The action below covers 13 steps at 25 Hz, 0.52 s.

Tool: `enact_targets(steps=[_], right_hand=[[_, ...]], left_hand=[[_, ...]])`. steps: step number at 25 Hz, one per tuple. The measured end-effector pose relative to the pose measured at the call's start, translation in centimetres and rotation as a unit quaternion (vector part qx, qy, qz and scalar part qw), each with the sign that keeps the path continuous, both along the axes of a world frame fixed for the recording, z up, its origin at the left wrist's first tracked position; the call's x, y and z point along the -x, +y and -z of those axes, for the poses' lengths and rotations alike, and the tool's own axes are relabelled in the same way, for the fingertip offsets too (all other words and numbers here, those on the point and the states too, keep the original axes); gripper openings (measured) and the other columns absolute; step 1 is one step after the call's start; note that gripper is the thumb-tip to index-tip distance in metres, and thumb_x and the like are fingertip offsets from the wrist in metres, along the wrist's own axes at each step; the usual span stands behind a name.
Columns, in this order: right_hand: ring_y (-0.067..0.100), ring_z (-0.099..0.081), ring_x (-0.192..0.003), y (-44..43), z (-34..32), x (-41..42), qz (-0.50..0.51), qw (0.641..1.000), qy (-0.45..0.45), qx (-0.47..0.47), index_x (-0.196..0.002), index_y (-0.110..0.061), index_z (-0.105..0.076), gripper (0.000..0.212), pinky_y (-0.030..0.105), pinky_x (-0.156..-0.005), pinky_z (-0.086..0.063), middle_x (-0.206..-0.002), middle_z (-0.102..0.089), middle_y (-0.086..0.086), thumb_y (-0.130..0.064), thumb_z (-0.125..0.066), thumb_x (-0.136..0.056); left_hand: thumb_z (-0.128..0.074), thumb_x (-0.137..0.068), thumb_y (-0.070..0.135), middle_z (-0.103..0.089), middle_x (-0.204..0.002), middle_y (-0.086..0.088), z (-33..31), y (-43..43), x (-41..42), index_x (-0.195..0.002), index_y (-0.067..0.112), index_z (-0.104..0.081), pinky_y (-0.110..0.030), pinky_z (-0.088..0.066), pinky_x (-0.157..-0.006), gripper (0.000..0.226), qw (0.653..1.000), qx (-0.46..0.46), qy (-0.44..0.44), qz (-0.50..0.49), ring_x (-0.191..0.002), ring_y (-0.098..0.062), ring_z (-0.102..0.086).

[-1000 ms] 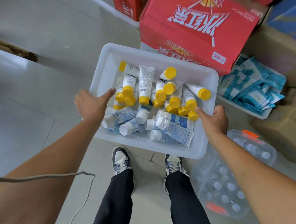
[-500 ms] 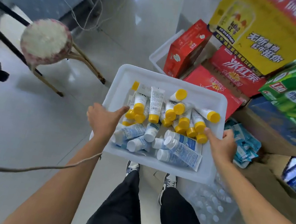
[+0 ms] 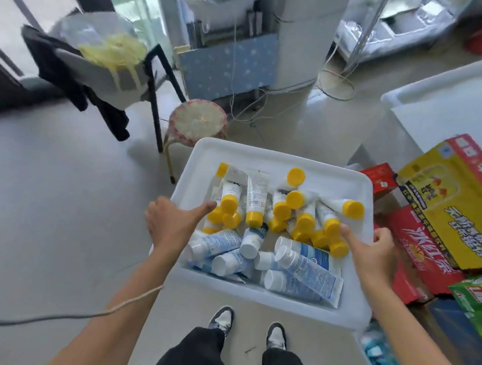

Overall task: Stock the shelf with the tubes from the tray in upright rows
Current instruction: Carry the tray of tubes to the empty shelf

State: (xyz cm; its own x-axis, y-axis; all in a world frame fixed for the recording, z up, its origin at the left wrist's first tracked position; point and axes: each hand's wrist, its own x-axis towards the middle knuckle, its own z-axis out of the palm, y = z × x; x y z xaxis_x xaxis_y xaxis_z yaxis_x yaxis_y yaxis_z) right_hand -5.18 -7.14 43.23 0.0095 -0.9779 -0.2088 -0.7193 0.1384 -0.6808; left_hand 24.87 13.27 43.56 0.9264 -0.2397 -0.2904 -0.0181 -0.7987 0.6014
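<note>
View from a head camera looking down at a person standing on a pale tiled floor, shoes at the bottom centre. Both arms reach forward to a white plastic tray held in mid-air at the centre of the frame.

The left hand grips the tray's left rim. Its thumb lies over the edge and points into the tray, and the other fingers go under the rim, out of sight. The right hand grips the right rim the same way, thumb inside and fingers curled round the outer edge. Neither hand has hold of a tube.

All the tubes lie loose inside the tray, between the two hands, none upright. The yellow-capped tubes fill the upper half, their long axes mostly running up and down the frame, with caps toward the person. The white-capped tubes crowd the lower half, angled, with caps toward the left. Each thumb tip sits just beside a cluster of yellow caps, so the two hands are about equally near.

No shelf can be picked out for certain. A round stool stands just beyond the tray's upper left corner, and drink cartons are stacked at the right.

Likely the tray must be set down before either hand is free to lift a tube and turn it on end.
</note>
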Motion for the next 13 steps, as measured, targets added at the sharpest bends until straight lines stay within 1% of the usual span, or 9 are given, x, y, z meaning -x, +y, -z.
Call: enact_targets(steps=[2, 5, 7, 8, 10, 13], right_hand=[[0.028, -0.054, -0.070, -1.9, -1.6, -2.5, -0.039, 0.999, -0.008, 0.003, -0.088, -0.008, -0.051, 0.060, 0.039, -0.060, -0.041, -0.079, -0.059, 0.007, -0.058, -0.081, -0.074], [0.027, -0.058, -0.074, -4.4, -2.9, -5.6, -0.106, 0.994, -0.031, 0.002, -0.089, -0.010, -0.055, 0.056, 0.040, -0.066, -0.045, -0.082, -0.063, 0.006, -0.057, -0.082, -0.074], [0.029, -0.060, -0.078, -6.0, -3.5, -7.6, -0.163, 0.986, -0.028, -0.003, -0.089, -0.011, -0.057, 0.056, 0.043, -0.069, -0.048, -0.083, -0.064, 0.006, -0.059, -0.081, -0.073], [0.031, -0.060, -0.079, -6.5, -3.9, -8.8, -0.201, 0.979, -0.027, -0.008, -0.089, -0.012, -0.057, 0.056, 0.044, -0.069, -0.048, -0.083, -0.063, 0.006, -0.059, -0.081, -0.073], [0.031, -0.057, -0.079, -7.3, -5.0, -11.6, -0.269, 0.963, -0.023, -0.003, -0.090, -0.009, -0.056, 0.057, 0.040, -0.065, -0.043, -0.084, -0.061, 0.008, -0.059, -0.079, -0.076], [0.029, -0.051, -0.073, -6.6, -6.7, -15.3, -0.357, 0.934, -0.017, 0.011, -0.086, -0.011, -0.051, 0.056, 0.038, -0.060, -0.034, -0.079, -0.056, 0.007, -0.060, -0.077, -0.078]], left_hand=[[-0.058, -0.029, 0.102, -0.069, -0.100, -0.016, -1.2, 0.9, -0.3, -0.098, 0.001, -0.066, -0.054, -0.055, -0.088, 0.122, 0.999, -0.007, -0.007, -0.041, -0.101, -0.040, -0.064], [-0.061, -0.031, 0.099, -0.069, -0.097, -0.015, -2.7, 2.0, 0.3, -0.095, 0.002, -0.065, -0.053, -0.055, -0.086, 0.116, 0.993, 0.003, -0.011, -0.114, -0.100, -0.040, -0.064], [-0.066, -0.034, 0.095, -0.068, -0.098, -0.015, -3.8, 2.8, 1.1, -0.095, 0.001, -0.065, -0.051, -0.054, -0.089, 0.112, 0.986, 0.007, -0.020, -0.164, -0.103, -0.040, -0.063], [-0.071, -0.039, 0.091, -0.067, -0.101, -0.016, -4.3, 3.4, 1.7, -0.096, 0.000, -0.065, -0.049, -0.052, -0.091, 0.108, 0.980, 0.008, -0.023, -0.196, -0.106, -0.039, -0.061], [-0.080, -0.050, 0.081, -0.065, -0.109, -0.017, -5.0, 4.8, 3.2, -0.102, -0.002, -0.063, -0.047, -0.049, -0.097, 0.100, 0.965, 0.006, -0.026, -0.261, -0.113, -0.039, -0.057], [-0.083, -0.054, 0.076, -0.063, -0.113, -0.018, -5.6, 7.6, 6.3, -0.107, -0.003, -0.061, -0.048, -0.046, -0.101, 0.098, 0.934, 0.018, -0.034, -0.355, -0.116, -0.039, -0.055]])
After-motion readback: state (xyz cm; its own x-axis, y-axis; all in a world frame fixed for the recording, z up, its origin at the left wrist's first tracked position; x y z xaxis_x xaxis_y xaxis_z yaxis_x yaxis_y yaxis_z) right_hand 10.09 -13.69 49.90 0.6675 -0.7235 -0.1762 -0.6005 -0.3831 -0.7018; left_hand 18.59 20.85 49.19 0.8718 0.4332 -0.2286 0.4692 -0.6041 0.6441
